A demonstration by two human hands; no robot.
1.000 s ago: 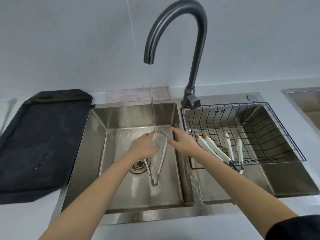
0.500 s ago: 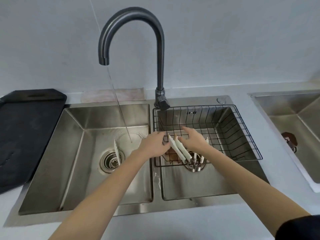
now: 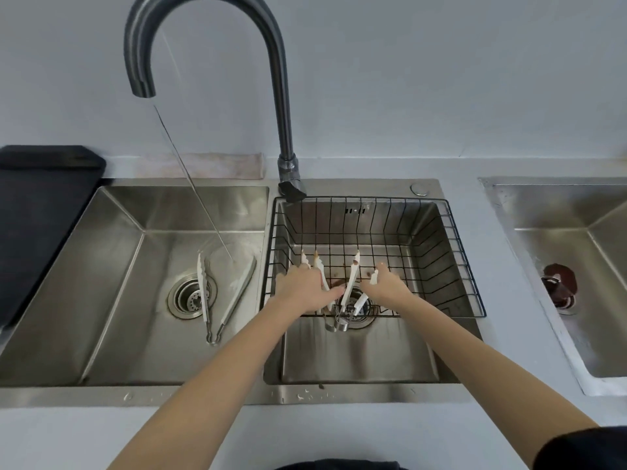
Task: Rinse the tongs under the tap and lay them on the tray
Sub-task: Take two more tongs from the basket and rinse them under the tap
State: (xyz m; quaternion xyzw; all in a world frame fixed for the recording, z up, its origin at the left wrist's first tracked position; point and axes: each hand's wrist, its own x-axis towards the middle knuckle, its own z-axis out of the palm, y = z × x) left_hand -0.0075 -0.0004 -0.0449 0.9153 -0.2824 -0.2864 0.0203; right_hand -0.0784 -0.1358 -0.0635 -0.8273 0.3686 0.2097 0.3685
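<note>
One pair of white tongs [image 3: 222,293] lies spread on the floor of the left basin [image 3: 112,266], beside the drain, with nobody touching it. Water runs from the tap [image 3: 203,45] and lands between its arms. Two more pairs with brown-stained tips lie in the black wire basket [image 3: 441,252] over the right basin. My left hand [image 3: 305,290] is closed over the left pair [image 3: 317,262]. My right hand [image 3: 388,286] grips one arm of the right pair [image 3: 351,279]. The black tray [image 3: 44,215] lies on the counter at far left.
A folded cloth [image 3: 203,166] lies behind the left basin. A second sink [image 3: 576,266] with a dark red drain plug sits at far right. Water drops dot the steel front rim of the sink.
Both hands let go of the tongs in the left basin and moved right into the wire basket, onto the soiled pairs. The view swung right and closer.
</note>
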